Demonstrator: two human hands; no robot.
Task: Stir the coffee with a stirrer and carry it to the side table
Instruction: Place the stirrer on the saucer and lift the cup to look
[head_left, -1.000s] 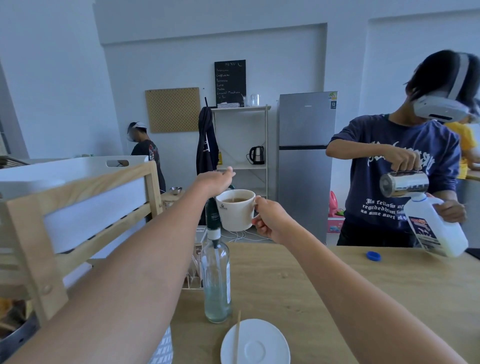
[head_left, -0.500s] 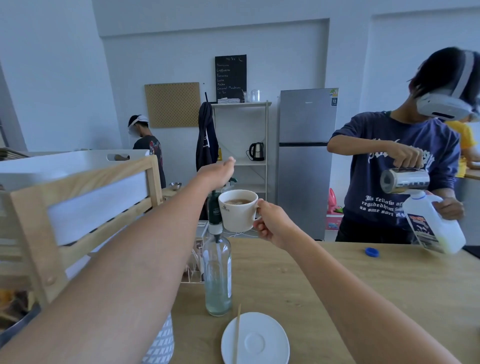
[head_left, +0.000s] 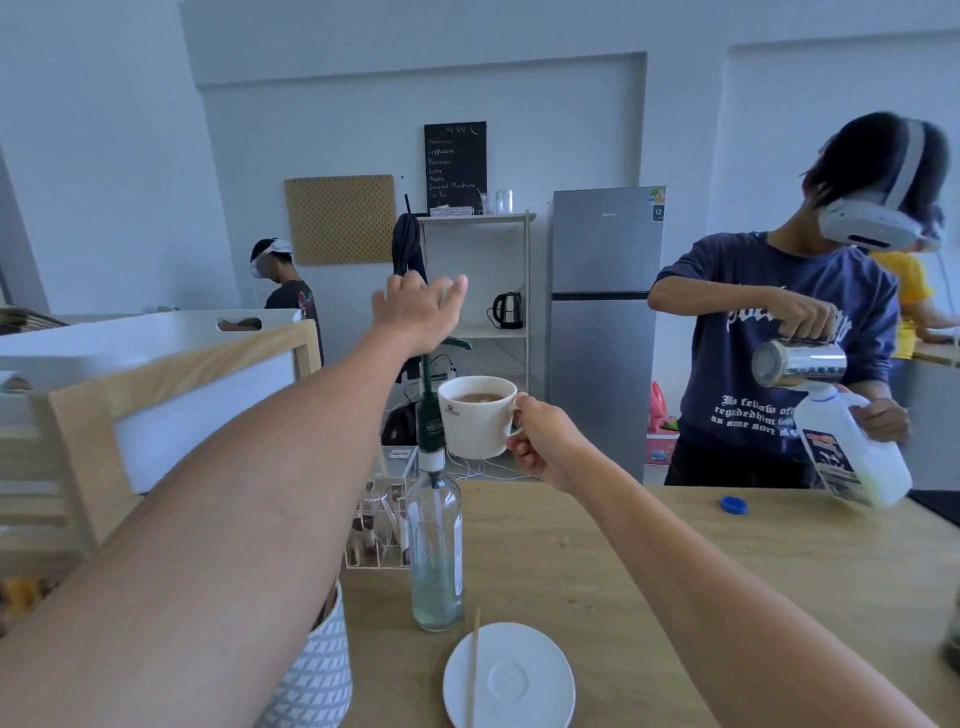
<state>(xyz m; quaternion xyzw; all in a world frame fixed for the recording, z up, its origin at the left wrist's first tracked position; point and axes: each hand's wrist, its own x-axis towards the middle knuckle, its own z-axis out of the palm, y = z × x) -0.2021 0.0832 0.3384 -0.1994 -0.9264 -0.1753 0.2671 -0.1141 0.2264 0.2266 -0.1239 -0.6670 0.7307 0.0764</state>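
A white coffee cup (head_left: 475, 418) with brown coffee in it hangs in the air above the far edge of the wooden table (head_left: 597, 582). My right hand (head_left: 545, 441) grips its handle. My left hand (head_left: 418, 312) is stretched out higher up and to the left of the cup, fingers spread, holding nothing. A thin wooden stirrer (head_left: 471, 670) lies across a white saucer (head_left: 511, 675) at the table's near edge.
A glass bottle with a green pump top (head_left: 435, 540) stands in front of the cup. A clear sachet holder (head_left: 382, 527), a patterned white container (head_left: 317, 675) and a wooden crate rack (head_left: 156, 395) are at left. A person (head_left: 789, 364) pours milk from a jug (head_left: 852, 457) at right. A blue cap (head_left: 733, 504) lies nearby.
My left hand has risen away from the cup and opened its fingers. The cup, held by my right hand, has sunk slightly.
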